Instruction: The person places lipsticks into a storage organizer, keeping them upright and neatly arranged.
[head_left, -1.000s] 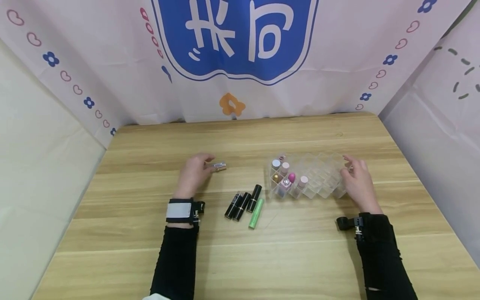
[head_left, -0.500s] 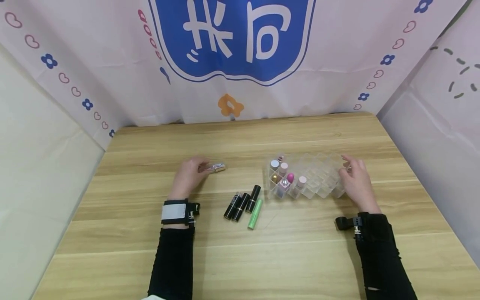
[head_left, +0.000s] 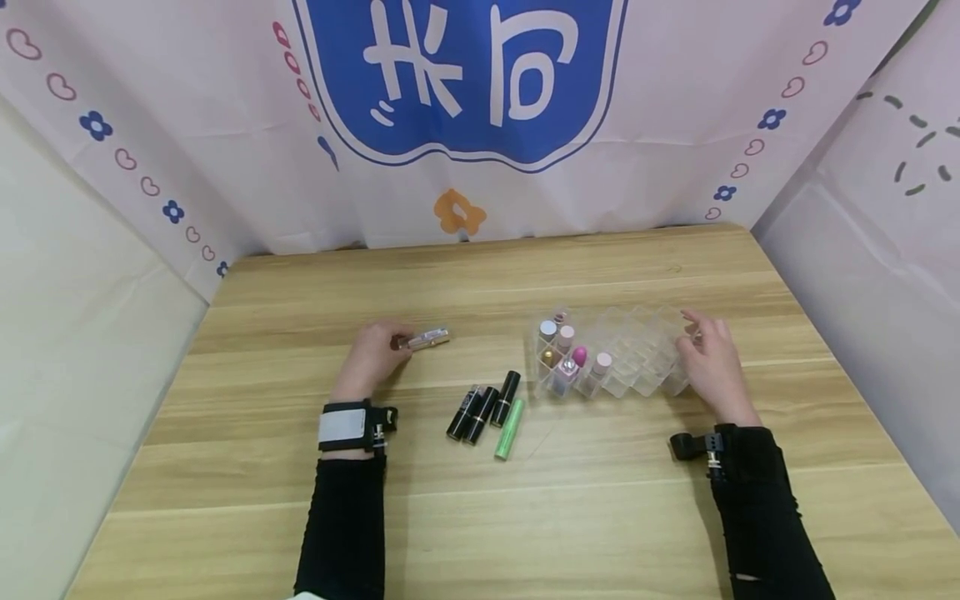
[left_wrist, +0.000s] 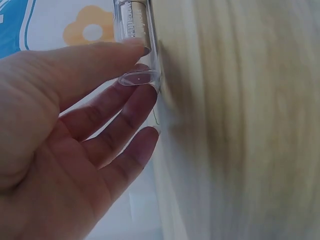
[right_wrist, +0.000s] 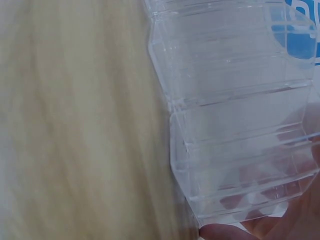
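My left hand [head_left: 371,357] pinches the near end of a clear-cased lipstick tube [head_left: 427,338], low over the wooden table at left of centre. In the left wrist view the thumb lies on the clear case [left_wrist: 137,77], which has a gold-beige, lettered barrel inside, with fingertips beneath it. At the right, my right hand [head_left: 712,358] holds the end of a clear plastic lipstick organizer [head_left: 637,350] with diamond-shaped slots. Thumb and fingers wrap its end wall [right_wrist: 245,200] in the right wrist view. Several cosmetics, including a pink-topped one [head_left: 580,356], stand in the organizer's left slots.
Between the hands lie black lipstick tubes [head_left: 482,415], side by side on the table [head_left: 570,525]. A green tube [head_left: 509,429] lies just to their right. A printed white cloth [head_left: 390,200] hangs behind the table's back edge, and pale cloth walls flank both sides.
My left hand has drawn back left and slightly nearer, so more of the clear-cased lipstick tube shows beyond the fingers. The right hand and the organizer stay in place.
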